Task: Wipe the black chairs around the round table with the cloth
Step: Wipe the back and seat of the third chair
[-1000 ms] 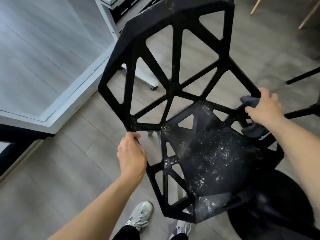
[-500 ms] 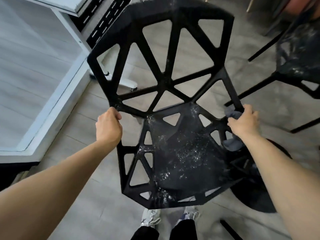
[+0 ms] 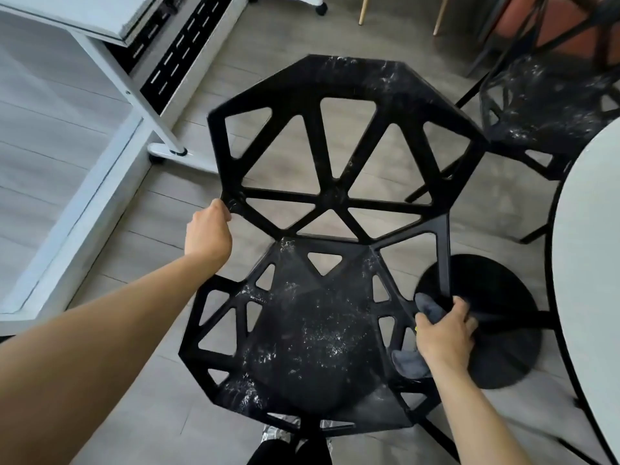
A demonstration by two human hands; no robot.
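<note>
The left hand (image 3: 208,233) still curls round the left edge of the black plastic web-pattern chair (image 3: 322,250). The chair has swung toward the round white table (image 3: 590,263). The right hand (image 3: 444,333) still squeezes the grey cloth (image 3: 411,362) on the right edge; the seat looks dusty, so wiping is not done
</note>
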